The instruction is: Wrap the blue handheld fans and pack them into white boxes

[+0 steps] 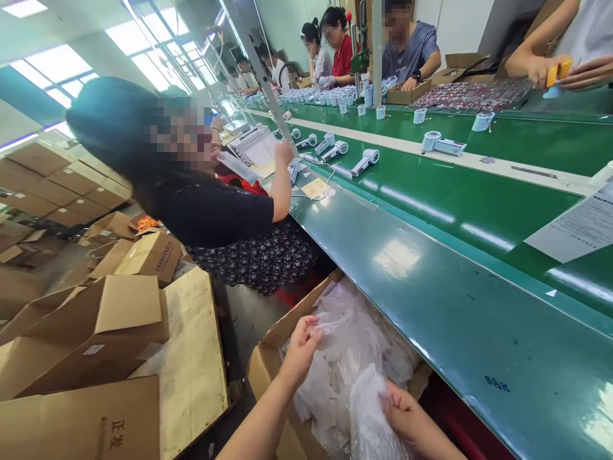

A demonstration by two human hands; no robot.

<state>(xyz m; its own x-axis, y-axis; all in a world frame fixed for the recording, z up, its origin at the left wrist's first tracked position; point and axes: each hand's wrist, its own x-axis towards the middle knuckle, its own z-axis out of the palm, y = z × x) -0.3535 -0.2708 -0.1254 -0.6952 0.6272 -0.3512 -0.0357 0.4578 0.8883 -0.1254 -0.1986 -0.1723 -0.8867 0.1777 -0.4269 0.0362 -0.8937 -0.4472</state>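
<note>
Both my hands are over a cardboard box heaped with clear plastic bags, beside the table's near edge. My left hand pinches the edge of one thin clear bag between thumb and fingers. Lower and to the right, my right hand is closed on a whitish, crinkled plastic bag. Some of its fingertips are hidden behind that plastic. Whether the two bags are joined I cannot tell.
A green table runs along a conveyor belt carrying several white handheld devices. A paper sheet lies at the right. On my left a co-worker sits close, with open cartons behind. Other people work across the belt.
</note>
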